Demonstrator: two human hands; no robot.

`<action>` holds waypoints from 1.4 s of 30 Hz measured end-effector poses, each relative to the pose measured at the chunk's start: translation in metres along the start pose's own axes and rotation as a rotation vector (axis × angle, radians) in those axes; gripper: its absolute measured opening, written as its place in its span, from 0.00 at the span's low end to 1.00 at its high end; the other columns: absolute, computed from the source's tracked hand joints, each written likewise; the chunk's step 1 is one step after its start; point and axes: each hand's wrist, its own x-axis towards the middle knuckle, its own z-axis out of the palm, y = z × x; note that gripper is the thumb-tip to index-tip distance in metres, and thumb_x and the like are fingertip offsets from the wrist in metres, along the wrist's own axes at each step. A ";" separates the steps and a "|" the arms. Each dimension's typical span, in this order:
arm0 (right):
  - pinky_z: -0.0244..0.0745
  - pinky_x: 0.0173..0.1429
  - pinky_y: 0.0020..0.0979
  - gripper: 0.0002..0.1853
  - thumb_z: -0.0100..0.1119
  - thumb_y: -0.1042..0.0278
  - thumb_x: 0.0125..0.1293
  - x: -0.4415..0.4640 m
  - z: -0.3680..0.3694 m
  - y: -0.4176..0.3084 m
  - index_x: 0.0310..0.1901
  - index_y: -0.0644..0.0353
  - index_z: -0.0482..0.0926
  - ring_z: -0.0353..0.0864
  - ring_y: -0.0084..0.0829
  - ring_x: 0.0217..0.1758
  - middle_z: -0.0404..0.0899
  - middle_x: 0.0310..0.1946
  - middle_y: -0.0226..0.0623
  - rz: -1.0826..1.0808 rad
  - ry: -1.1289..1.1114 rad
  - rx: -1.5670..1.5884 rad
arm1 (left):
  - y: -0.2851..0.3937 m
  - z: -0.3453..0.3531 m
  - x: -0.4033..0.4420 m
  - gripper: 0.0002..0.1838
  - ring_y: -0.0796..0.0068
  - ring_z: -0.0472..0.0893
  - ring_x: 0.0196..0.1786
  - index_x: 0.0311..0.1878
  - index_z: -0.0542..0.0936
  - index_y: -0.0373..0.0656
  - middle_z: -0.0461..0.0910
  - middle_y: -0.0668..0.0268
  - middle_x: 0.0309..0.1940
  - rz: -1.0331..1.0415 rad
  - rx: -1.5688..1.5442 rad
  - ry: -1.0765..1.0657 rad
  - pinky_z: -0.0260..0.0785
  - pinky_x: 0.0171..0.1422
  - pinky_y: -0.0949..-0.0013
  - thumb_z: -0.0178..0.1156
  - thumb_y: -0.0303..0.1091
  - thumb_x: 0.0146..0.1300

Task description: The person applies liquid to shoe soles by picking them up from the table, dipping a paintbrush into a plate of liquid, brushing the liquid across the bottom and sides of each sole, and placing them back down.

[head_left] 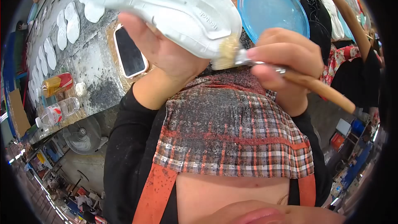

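Observation:
My left hand [161,52] holds up a white shoe sole [186,14] from below, its thumb along the left side. Raised tread lines and lettering show on the sole, whose far left end is blurred. My right hand [290,60] is closed around a paintbrush [321,87] with a wooden handle and metal ferrule. The pale bristles [228,52] are smeared by motion and meet the sole's rounded near end, by the look of it. Just beyond my right hand is a round blue container or lid [273,10].
A phone [130,52] lies on the stained worktable [97,45]. Several white soles [72,23] line its left side, near a plastic bottle [58,112] and a white lump [81,88]. A fan [82,135] stands below. At right are black shoes [317,16] and another person's arm [352,16].

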 end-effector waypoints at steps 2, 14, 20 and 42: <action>0.73 0.23 0.23 0.12 0.76 0.69 0.48 0.001 0.022 0.003 0.33 0.64 0.85 0.81 0.27 0.23 0.81 0.22 0.35 -0.187 0.070 0.069 | -0.006 -0.003 0.000 0.52 0.69 0.76 0.55 0.62 0.67 0.41 0.76 0.62 0.54 0.042 0.035 -0.004 0.70 0.59 0.64 0.25 0.81 0.58; 0.72 0.30 0.24 0.09 0.70 0.81 0.47 0.009 -0.029 0.008 0.33 0.67 0.83 0.80 0.29 0.28 0.81 0.28 0.39 -0.033 -0.126 0.034 | 0.014 0.012 0.009 0.48 0.52 0.79 0.53 0.69 0.57 0.36 0.69 0.44 0.58 -0.182 0.249 -0.083 0.77 0.54 0.51 0.32 0.73 0.64; 0.73 0.32 0.24 0.07 0.69 0.81 0.49 0.015 -0.043 0.007 0.32 0.67 0.83 0.80 0.28 0.29 0.81 0.28 0.41 -0.039 -0.208 -0.021 | 0.015 0.021 0.003 0.45 0.53 0.80 0.51 0.68 0.60 0.34 0.71 0.42 0.57 -0.376 0.266 -0.022 0.78 0.51 0.57 0.30 0.69 0.67; 0.74 0.34 0.23 0.12 0.72 0.76 0.50 0.008 -0.007 0.006 0.37 0.66 0.83 0.83 0.29 0.32 0.83 0.31 0.39 -0.049 0.075 -0.155 | -0.003 0.017 0.009 0.28 0.69 0.82 0.42 0.53 0.73 0.36 0.80 0.57 0.41 -0.301 0.356 0.191 0.75 0.49 0.66 0.39 0.54 0.72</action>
